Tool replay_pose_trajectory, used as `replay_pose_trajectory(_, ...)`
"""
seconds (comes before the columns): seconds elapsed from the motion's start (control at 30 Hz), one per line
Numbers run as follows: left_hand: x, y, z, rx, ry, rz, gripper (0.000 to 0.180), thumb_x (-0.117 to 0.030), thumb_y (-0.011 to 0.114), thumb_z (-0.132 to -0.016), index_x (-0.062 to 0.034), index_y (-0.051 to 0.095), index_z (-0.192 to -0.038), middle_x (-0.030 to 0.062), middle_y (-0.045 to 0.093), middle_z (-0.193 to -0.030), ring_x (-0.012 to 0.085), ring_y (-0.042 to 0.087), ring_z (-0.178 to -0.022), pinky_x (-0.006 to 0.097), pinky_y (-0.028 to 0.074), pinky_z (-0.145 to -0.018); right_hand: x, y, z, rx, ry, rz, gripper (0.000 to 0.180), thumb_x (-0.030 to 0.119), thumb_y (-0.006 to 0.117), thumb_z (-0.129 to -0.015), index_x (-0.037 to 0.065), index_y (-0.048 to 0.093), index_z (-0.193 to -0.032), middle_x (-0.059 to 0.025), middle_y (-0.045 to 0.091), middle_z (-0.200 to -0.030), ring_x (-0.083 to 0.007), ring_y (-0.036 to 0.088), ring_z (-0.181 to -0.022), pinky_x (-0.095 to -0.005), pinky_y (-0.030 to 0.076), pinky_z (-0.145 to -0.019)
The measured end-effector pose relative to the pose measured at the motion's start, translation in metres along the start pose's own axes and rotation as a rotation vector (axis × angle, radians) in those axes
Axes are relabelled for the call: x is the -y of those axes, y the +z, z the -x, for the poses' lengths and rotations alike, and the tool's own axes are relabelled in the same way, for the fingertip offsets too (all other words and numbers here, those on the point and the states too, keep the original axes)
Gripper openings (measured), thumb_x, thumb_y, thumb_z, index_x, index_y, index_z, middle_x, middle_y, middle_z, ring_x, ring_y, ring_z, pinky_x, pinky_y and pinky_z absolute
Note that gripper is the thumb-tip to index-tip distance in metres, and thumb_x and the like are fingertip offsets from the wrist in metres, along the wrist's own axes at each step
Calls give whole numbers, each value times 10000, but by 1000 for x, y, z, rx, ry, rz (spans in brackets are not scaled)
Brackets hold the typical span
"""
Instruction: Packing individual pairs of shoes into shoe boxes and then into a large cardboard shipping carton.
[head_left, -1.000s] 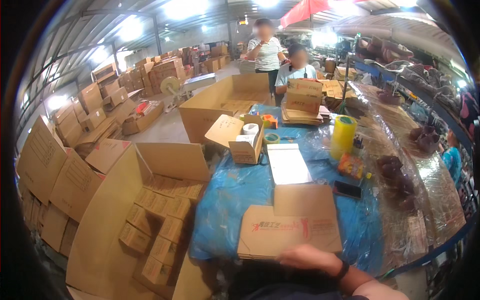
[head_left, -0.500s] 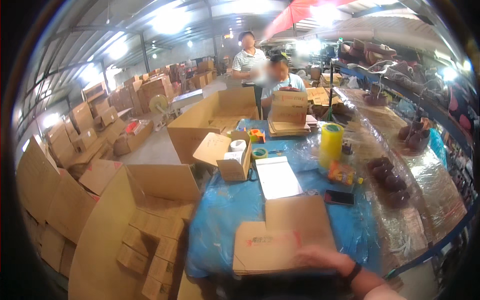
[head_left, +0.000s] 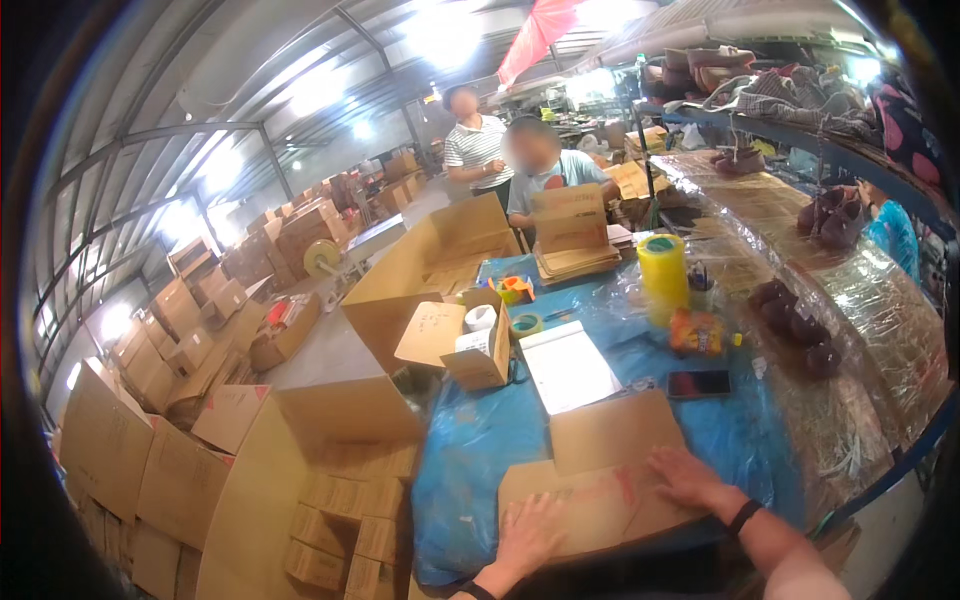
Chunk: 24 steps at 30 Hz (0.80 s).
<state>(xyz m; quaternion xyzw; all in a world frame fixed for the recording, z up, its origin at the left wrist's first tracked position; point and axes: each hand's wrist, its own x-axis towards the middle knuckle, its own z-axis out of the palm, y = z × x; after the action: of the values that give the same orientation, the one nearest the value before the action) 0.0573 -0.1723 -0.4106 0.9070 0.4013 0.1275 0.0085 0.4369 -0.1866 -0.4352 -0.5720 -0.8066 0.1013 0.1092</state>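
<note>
At far left, a carton (head_left: 245, 505) is holding small boxes (head_left: 375, 540), its walls probably keeping them together. On the worktop (head_left: 455, 465), the left hand (head_left: 531, 532) is resting open on flat cardboard (head_left: 612, 432); the right hand (head_left: 688, 478) is also spreading open, neither gripping, apparently steadying it.

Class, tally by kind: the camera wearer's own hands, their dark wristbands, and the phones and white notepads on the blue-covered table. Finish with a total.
Hands: 2 (left hand, right hand)
Dark wristbands: 2
Phone: 1
White notepad: 1
Total: 6
</note>
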Motion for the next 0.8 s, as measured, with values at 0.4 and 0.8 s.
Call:
replay_pose_trajectory(0.4,14,2,-4,98,-134,10,662,-584,500,-966,-267,379,-1535,33,335,-1606,289,274,-1494,733,127,-1124,-27,-42,5,196,-292,-137,912,524,687,-878,26,304,-1540,-207,245,-1622,-349,222,-1510,-412,223,-1231)
replay_pose_trajectory(0.8,16,0,-4,183,-158,110,686,-585,516,-955,-259,374,-1542,35,311,-1619,287,241,-1509,733,128,-1119,-7,-56,13,223,-324,125,951,576,675,-854,0,310,-1517,-210,294,-1595,-362,288,-1478,-420,302,-1195)
